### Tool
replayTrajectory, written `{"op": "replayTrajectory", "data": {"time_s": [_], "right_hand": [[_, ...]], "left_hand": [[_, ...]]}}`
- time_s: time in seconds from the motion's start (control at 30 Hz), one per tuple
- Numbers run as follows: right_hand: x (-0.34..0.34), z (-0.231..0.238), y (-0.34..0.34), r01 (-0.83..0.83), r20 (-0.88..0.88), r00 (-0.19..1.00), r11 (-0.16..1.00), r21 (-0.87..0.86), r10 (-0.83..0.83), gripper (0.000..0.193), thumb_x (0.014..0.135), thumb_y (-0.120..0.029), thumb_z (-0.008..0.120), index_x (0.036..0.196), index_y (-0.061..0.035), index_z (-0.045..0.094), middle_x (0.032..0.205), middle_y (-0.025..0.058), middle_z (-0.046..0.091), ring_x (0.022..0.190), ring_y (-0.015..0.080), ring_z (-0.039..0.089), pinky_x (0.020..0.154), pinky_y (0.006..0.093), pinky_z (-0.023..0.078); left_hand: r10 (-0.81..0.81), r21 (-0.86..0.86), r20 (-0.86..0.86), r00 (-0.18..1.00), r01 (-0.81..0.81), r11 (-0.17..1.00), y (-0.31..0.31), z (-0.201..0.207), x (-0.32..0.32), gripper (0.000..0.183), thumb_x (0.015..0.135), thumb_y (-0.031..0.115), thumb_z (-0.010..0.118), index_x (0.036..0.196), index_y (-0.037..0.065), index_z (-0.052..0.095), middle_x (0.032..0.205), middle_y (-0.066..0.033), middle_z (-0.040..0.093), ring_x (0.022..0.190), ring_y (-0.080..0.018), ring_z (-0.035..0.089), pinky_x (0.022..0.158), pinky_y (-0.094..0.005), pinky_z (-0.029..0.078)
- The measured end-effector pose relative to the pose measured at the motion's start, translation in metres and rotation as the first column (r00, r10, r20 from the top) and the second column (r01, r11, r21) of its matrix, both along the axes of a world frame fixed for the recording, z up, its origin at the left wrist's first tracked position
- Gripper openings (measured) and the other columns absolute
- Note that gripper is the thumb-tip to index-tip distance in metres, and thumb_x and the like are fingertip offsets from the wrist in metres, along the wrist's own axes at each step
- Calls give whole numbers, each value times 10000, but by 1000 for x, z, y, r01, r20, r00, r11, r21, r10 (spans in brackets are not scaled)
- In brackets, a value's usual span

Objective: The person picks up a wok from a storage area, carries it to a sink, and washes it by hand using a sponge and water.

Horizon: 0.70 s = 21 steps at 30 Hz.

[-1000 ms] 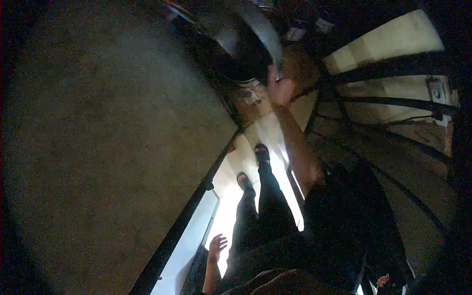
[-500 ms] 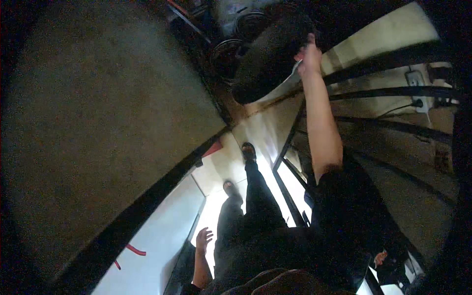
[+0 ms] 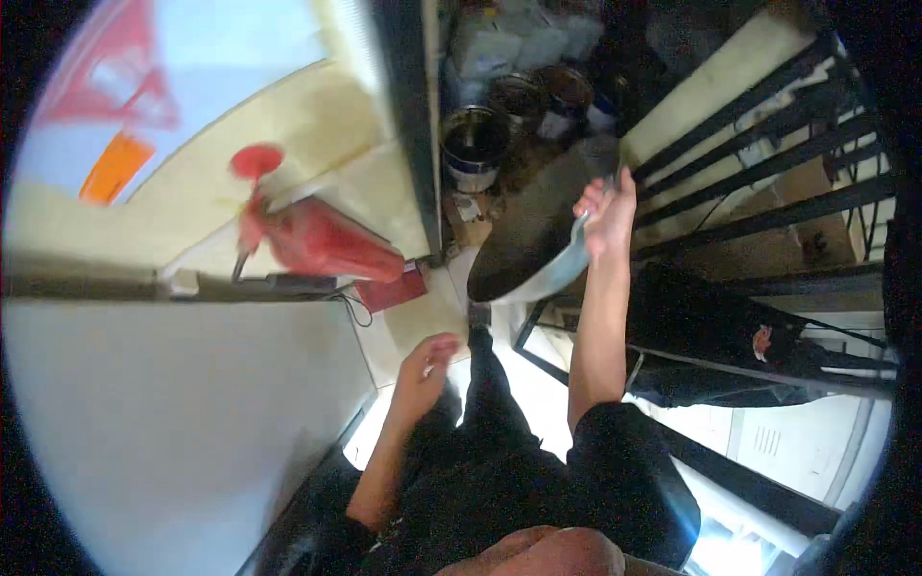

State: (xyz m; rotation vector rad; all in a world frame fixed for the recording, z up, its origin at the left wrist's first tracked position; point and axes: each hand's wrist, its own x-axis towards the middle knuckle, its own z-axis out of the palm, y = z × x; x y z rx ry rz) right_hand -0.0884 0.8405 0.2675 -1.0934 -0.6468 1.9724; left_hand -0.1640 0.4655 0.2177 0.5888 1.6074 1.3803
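- Beside a rack of black metal bars, the right hand grips the edge of a large, round, dark vessel with a pale rim, which hangs tilted above the floor.
- Lower and nearer the body, the left hand is raised with its fingers loosely curled, slightly blurred.
- Beyond the vessel stands a round, open, dark-mouthed bucket.
- Left of the vessel are a blurred red cylinder and, just below it, a red box.
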Motion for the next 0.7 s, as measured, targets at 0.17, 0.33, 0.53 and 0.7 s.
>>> {"op": "replayTrajectory", "data": {"time_s": [0.17, 0.33, 0.53, 0.7], "right_hand": [[62, -12, -99, -64, -11, 998, 997, -38, 64, 527, 907, -671, 479, 854, -147, 460, 676, -4, 451, 574, 155, 393, 556, 319, 329], [95, -46, -208, -86, 5, 996, 989, -121, 87, 531, 940, -612, 458, 1009, -93, 546, 799, 65, 555, 708, 237, 577, 669, 359, 460], [112, -64, -326, -311, -123, 950, 892, -328, 287, 610, 861, -589, 565, 1068, -15, 568, 897, 92, 630, 858, 247, 604, 818, 376, 474], [146, -118, -390, -446, -130, 891, 787, -426, 434, 519, 900, -526, 562, 1048, -30, 601, 925, 81, 643, 882, 233, 619, 848, 364, 482]], "left_hand": [[-50, 85, -435, 899, 96, 992, 22, 49, 23, 321, 900, 136, 647, 1216, 90, 630, 1145, -119, 661, 1017, -270, 619, 895, -382, 477], [-154, -150, -658, 737, 72, 986, 29, 44, 68, 415, 860, 327, 662, 1221, 125, 635, 1166, -145, 665, 1069, -380, 588, 979, -484, 446], [-194, -298, -632, 751, -4, 955, -31, -24, 123, 403, 826, 380, 621, 1147, 149, 702, 946, -163, 722, 897, -374, 686, 829, -467, 534], [-188, -461, -460, 868, -53, 886, -114, -76, 133, 449, 860, 476, 588, 1107, 130, 733, 896, -199, 712, 862, -401, 686, 800, -465, 537]]}}
